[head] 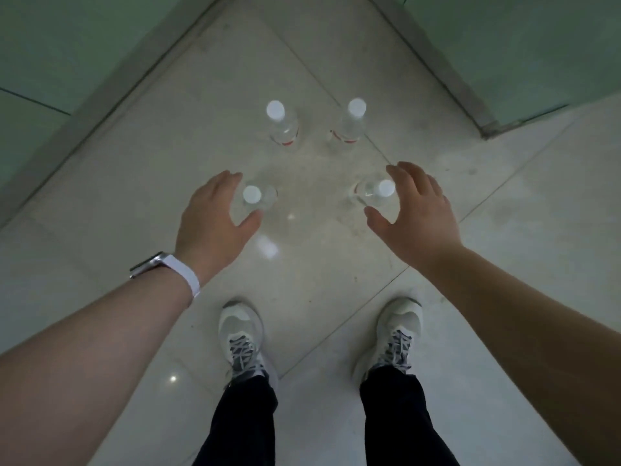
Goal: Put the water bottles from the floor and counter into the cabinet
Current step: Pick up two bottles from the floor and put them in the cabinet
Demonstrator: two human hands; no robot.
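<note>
Glossy pale floor tiles (336, 264) meet green panels (50, 45) along a grey base strip (111, 85).

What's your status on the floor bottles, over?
Left hand open, flanking near-left bottle; right hand open, flanking near-right bottle; no grip yet. Far-left bottle and far-right bottle upright on floor. Nothing blocking either reach.

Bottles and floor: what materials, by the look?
Bottles: probably clear glossy plastic, since the floor shows through their bodies; the caps are opaque white. Floor: looks like polished pale ceramic or stone tile, with thin joint lines and sharp light reflections.
</note>
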